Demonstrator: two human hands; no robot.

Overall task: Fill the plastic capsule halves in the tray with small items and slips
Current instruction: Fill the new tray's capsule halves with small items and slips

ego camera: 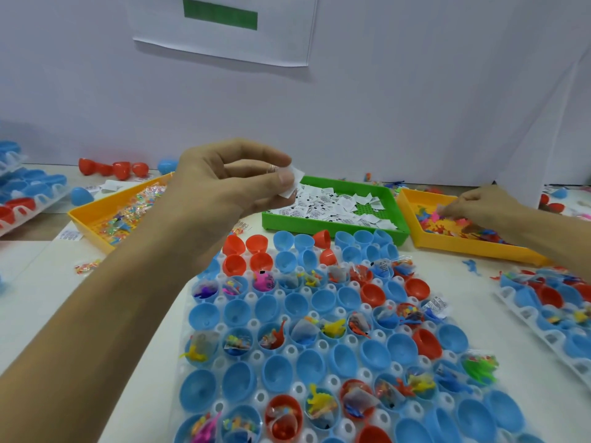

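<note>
Capsule tray [220, 407] nearest the viewer, capsule halves [307, 362] seated in its wells, many holding toys and slips. Behind it, three bins in a row: bead bin [92, 219] left, slip bin [396, 203] centre, toy bin [415, 238] right. A second capsule tray [524, 314] lies at right
</note>
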